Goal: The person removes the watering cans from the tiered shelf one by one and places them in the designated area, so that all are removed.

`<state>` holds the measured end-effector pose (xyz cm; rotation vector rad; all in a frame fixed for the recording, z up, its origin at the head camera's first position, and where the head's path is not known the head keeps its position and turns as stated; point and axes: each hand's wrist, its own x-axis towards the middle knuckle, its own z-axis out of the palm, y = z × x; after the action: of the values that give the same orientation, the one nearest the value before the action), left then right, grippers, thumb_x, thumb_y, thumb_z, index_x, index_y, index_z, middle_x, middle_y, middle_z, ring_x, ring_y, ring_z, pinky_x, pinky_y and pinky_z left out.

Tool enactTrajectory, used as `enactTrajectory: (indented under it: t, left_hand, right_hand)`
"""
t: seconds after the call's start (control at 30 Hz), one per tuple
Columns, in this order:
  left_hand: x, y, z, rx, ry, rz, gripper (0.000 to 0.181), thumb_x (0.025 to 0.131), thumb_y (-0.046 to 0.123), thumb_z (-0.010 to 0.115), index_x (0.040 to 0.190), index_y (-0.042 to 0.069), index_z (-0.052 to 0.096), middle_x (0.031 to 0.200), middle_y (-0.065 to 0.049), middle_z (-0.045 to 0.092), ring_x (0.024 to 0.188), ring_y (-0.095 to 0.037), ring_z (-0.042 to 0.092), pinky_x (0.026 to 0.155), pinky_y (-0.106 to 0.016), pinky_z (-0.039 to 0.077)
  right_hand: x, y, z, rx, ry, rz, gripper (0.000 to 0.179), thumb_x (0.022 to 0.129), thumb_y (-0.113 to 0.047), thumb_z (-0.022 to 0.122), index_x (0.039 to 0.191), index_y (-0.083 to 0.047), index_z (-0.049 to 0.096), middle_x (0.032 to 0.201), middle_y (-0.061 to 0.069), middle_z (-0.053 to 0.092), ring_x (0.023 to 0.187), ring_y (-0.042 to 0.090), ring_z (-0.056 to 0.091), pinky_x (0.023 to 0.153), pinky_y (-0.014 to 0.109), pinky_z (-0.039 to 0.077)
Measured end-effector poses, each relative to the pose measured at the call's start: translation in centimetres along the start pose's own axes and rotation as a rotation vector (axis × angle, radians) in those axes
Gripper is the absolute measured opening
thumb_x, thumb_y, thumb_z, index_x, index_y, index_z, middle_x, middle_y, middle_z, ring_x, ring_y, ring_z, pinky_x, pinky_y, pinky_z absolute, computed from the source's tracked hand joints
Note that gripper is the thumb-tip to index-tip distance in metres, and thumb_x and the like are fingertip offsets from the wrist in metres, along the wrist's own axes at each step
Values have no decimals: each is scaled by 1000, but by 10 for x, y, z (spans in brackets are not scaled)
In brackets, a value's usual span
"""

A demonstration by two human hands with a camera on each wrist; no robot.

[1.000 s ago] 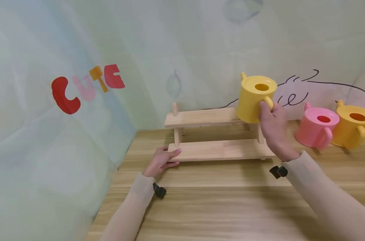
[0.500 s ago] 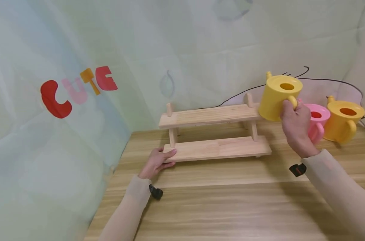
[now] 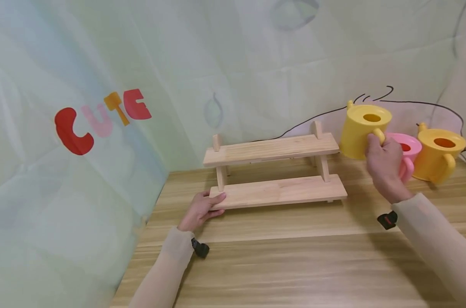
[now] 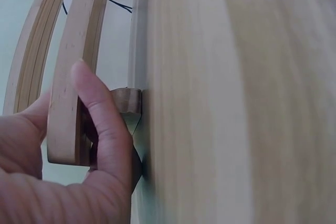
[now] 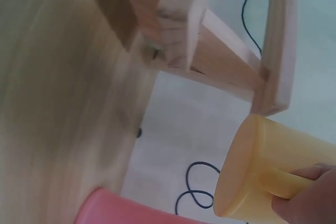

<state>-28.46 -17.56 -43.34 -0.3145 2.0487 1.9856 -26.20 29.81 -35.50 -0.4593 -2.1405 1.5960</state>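
My right hand (image 3: 384, 164) grips the handle of a pale yellow watering can (image 3: 360, 132), held up in the air just right of a two-tier wooden shelf (image 3: 275, 149). In the right wrist view the pale yellow can (image 5: 252, 171) shows its underside close to the end of the upper board. At the shelf's lower left end my left hand (image 3: 200, 209) pinches the lower board (image 3: 279, 192), thumb on one face and fingers on the other. The left wrist view shows that hand (image 4: 105, 145) around the board's end (image 4: 65, 124).
Behind my right hand a pink watering can (image 3: 413, 145) stands on the wood-grain table (image 3: 279, 256), partly hidden. Beside it stands a darker yellow watering can (image 3: 433, 158). A pale curtain (image 3: 256, 77) with the letters CUTE hangs behind and to the left.
My right hand has carried the pale yellow watering can rightward, away from over the upper board, then slightly lower. The left hand keeps its hold on the shelf. The head view has shifted a little.
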Motion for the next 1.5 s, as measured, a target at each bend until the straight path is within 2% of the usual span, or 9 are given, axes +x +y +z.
enactTrajectory:
  t: [0.2, 0.4, 0.63, 0.73, 0.97, 1.13, 1.33, 1.5]
  left_hand:
    - [0, 1, 1, -2, 8, 0, 76, 106, 15, 74, 165, -7, 30, 139, -24, 55, 94, -14, 72, 72, -19, 68]
    - [0, 0, 3, 0, 9, -4, 75, 106, 14, 74, 164, -6, 31, 138, -24, 56, 94, -14, 72, 72, -19, 68]
    - [-1, -1, 5, -6, 9, 0, 71, 106, 13, 74, 161, -6, 34, 137, -23, 56, 96, -16, 71, 71, -19, 68]
    - [-1, -1, 5, -4, 3, 3, 69, 106, 13, 74, 160, -7, 36, 135, -23, 56, 96, -16, 71, 71, -19, 68]
    - [-2, -1, 3, 2, 5, -4, 71, 106, 13, 74, 161, -7, 34, 135, -22, 55, 95, -15, 71, 71, -19, 68]
    - [-3, 0, 2, 1, 3, -6, 80, 106, 14, 74, 166, -8, 25, 139, -24, 53, 96, -15, 70, 71, -18, 68]
    - [0, 1, 2, -6, 10, 2, 70, 106, 13, 73, 160, -8, 36, 133, -21, 56, 90, -12, 70, 69, -16, 67]
    - [0, 1, 3, -3, 0, 0, 72, 107, 14, 73, 163, -8, 34, 135, -22, 55, 92, -12, 70, 69, -16, 67]
  right_hand:
    - [5, 19, 7, -36, -38, 6, 45, 114, -50, 38, 100, -11, 57, 73, -15, 50, 79, 12, 53, 61, 18, 47]
    - [7, 37, 10, -45, -68, 34, 43, 114, -44, 39, 97, -8, 56, 67, -15, 49, 68, 11, 50, 55, 21, 45]
    - [8, 48, 11, -56, -118, 105, 46, 114, -46, 36, 96, -9, 56, 65, -15, 49, 68, 12, 49, 55, 23, 44]
    - [8, 52, 11, -50, -118, 125, 45, 114, -45, 36, 95, -10, 56, 64, -15, 49, 66, 12, 48, 54, 24, 43]
    - [8, 60, 12, 0, -84, 137, 42, 111, -40, 44, 80, -14, 58, 57, -16, 48, 61, 9, 47, 51, 23, 39]
    - [7, 62, 11, -47, -107, 153, 41, 110, -38, 42, 85, -12, 60, 60, -16, 50, 67, 12, 49, 56, 23, 43]
    - [6, 61, 9, -82, -138, 134, 39, 109, -33, 43, 95, -5, 67, 70, -17, 58, 74, 8, 55, 63, 18, 50]
    - [5, 62, 7, -137, -197, 133, 44, 111, -33, 40, 112, 2, 67, 75, -19, 60, 80, 9, 56, 67, 16, 51]
